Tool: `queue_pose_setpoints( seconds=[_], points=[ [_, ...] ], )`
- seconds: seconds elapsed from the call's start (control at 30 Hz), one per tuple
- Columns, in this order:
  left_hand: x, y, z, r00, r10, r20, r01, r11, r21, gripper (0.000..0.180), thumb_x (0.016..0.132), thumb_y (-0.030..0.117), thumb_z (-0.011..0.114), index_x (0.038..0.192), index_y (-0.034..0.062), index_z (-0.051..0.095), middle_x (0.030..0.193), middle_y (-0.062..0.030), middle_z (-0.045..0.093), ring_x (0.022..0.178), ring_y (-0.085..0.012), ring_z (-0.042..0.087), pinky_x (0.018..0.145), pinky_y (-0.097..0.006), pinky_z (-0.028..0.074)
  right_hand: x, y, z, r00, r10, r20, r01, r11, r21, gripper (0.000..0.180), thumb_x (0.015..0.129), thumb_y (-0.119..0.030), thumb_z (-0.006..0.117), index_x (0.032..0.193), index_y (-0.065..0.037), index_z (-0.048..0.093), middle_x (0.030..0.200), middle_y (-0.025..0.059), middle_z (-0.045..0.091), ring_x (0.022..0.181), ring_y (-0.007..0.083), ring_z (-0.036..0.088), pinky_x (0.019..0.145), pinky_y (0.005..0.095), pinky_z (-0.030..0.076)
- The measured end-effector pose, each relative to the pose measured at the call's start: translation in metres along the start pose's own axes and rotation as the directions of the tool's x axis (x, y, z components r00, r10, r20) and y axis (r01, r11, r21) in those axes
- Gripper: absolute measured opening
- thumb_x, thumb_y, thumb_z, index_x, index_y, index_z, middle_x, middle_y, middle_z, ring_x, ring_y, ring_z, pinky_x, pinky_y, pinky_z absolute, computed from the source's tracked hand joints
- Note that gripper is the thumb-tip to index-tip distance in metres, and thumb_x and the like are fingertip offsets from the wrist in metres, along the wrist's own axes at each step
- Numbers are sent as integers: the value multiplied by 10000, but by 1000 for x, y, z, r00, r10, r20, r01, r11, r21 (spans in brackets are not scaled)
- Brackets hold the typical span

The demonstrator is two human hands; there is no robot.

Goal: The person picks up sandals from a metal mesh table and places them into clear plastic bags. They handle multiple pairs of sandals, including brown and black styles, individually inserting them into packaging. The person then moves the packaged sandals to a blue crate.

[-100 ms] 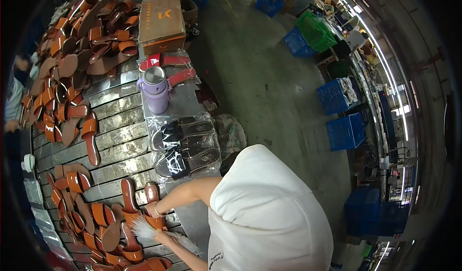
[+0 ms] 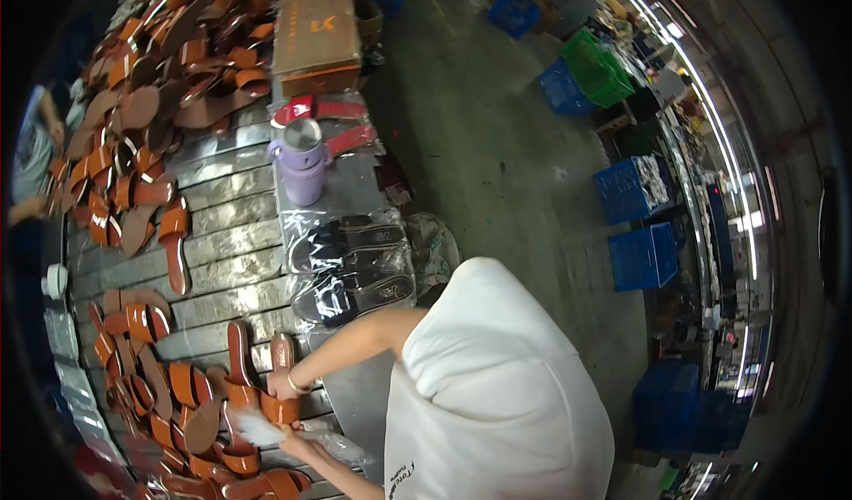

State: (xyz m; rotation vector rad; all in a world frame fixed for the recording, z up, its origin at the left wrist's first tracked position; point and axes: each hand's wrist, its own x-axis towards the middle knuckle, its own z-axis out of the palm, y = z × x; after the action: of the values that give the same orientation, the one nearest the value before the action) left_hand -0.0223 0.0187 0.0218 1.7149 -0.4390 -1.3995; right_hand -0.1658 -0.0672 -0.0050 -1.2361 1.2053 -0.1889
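My right hand [image 2: 279,384], a bracelet at its wrist, is closed on a brown slide sandal [image 2: 283,351] that lies on the slatted table [image 2: 222,274]. Beside it, my left hand [image 2: 290,440] grips a white, wispy bundle [image 2: 256,429] whose exact kind is blurred. The bundle hangs over the straps of this sandal and of a second brown sandal [image 2: 238,349] next to it. A crumpled clear plastic piece [image 2: 342,448] lies by my left forearm. Close by is a cluster of several loose brown sandals [image 2: 200,425].
A large heap of brown sandals [image 2: 138,105] covers the far table. Along its edge stand a carton [image 2: 318,39], bagged red sandals [image 2: 342,110], a purple tumbler [image 2: 303,176] and bagged black sandals [image 2: 351,269]. Another person's hand [image 2: 34,205] shows at far left. Blue crates [image 2: 643,259] stand across the aisle.
The whole view has shifted slightly. The white bundle looks more smeared and its spread tips hang differently. My right hand stays on the same sandal.
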Motion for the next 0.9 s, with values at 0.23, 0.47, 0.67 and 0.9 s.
queue_pose_setpoints(
  seconds=[0.23,0.47,0.67,0.9],
  points=[
    [-68,196,-44,869,332,-368,-434,867,-243,290,854,155,581,1096,6,522,913,2,479,590,-64,345,525,-198,314,35,-92,-213,773,-310,-553,356,934,-26,416,664,-255,717,980,-29,570,822,104,602,770,207,583,670,319,471],
    [-78,207,-98,754,272,-599,-386,920,-69,505,868,319,543,1272,47,406,1230,-153,497,1011,-225,560,706,-278,425,172,-122,-283,552,-183,-814,-212,913,-349,931,669,-368,715,1325,-87,116,1089,304,492,1006,429,513,847,433,438],
    [-70,202,-33,850,282,-446,-322,947,-13,404,875,207,529,1184,-40,447,1102,-177,561,697,-174,634,406,-184,444,161,-123,-283,696,-372,-614,12,861,-508,372,794,-98,484,1161,-91,425,943,233,591,871,404,566,769,458,453],
    [2,191,59,991,132,-20,-124,963,241,274,864,91,502,1113,-20,524,1013,-132,584,591,-132,586,397,-223,449,58,-159,-236,866,-327,380,405,902,-148,577,687,-142,687,1213,-146,450,967,83,621,862,224,601,773,327,473]
  ],
)
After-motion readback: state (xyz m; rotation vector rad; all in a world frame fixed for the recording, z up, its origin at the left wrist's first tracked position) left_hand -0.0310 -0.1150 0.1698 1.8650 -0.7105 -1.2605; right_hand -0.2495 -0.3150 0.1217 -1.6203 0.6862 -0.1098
